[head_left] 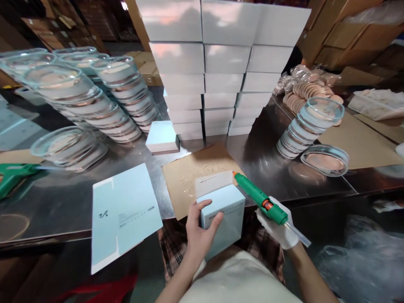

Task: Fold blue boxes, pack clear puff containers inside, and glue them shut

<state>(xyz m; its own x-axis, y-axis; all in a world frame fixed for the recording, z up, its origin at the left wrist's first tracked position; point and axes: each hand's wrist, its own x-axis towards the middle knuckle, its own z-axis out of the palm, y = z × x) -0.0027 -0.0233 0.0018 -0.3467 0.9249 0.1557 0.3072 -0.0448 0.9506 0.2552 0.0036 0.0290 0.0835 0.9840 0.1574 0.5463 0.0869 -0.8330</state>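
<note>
My left hand (pixel 202 229) is bare and grips a light blue carton (pixel 225 223) at the table's front edge, thumb and fingers on its sides. The carton's white end flap (pixel 214 182) stands folded outward on the far side. In my right hand (pixel 282 229), which wears a white glove, is a green hot glue gun (pixel 257 193) with a clear glue stick out of its back. Its orange nozzle is close to the right end of the flap; I cannot tell whether they touch. Beneath the flap lies a brown cardboard sheet (pixel 186 181) with glue specks.
White boxes (pixel 221 57) rise in a tall stack ahead, a small box (pixel 162 136) beside it. Stacked clear round containers (pixel 91 105) stand left, more (pixel 303 130) at right. A flat blue carton sheet (pixel 126 214) overhangs the front edge. Another green glue gun (pixel 15 174) lies far left.
</note>
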